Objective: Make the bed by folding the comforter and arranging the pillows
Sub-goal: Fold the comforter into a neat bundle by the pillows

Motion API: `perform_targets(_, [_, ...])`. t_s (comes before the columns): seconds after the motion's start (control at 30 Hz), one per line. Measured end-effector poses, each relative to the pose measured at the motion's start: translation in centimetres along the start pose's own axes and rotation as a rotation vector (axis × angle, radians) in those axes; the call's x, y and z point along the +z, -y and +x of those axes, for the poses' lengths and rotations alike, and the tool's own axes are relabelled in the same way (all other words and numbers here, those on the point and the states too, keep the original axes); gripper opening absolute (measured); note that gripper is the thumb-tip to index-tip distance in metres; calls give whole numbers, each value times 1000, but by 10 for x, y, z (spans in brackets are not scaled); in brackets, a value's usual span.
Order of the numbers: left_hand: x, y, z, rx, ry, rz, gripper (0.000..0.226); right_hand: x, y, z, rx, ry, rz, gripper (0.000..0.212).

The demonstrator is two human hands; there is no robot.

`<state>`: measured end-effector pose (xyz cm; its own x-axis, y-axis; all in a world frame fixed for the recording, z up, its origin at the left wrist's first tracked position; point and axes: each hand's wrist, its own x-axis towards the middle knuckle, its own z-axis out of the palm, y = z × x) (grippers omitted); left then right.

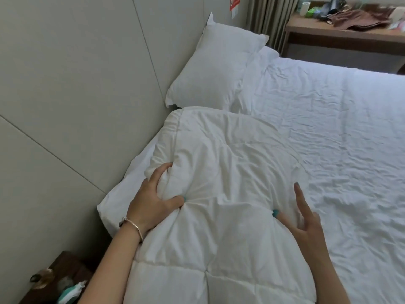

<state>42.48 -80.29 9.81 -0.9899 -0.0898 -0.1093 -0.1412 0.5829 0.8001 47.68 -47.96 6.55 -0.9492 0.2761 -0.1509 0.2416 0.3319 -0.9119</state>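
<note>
Left hand (151, 200) bunches the folded comforter (219, 194) lying near the bed's (328, 128) head by the pillows (214, 69), right hand (306, 222) open w/ fingers spread; one-sided grip, so fold prob slumps apart.

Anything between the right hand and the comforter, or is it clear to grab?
Nothing visible in the way. The right hand is open right at the comforter, its thumb tip on the fabric, fingers lifted. The left hand already grips a bunch of it near the wall side. The pillows lie beyond, clear of both hands.
</note>
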Motion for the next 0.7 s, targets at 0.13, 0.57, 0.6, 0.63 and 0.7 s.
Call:
perform_targets(0.13, [-21, 25, 27, -11, -9, -26, 79, 31, 7, 21, -42, 10, -51, 74])
perform_targets(0.57, [-128, 94, 269, 46, 74, -12, 79, 217, 82, 157, -15, -89, -66, 58])
perform_targets(0.6, [-136, 103, 292, 52, 78, -14, 80, 233, 85, 167, -6, -113, -52, 58])
perform_targets(0.63, [-143, 114, 314, 50, 90, -22, 80, 250, 86, 177, 18, -133, -38, 57])
perform_targets(0.7, [-148, 144, 349, 18, 151, -16, 84, 288, 77, 194, 118, -95, -26, 63])
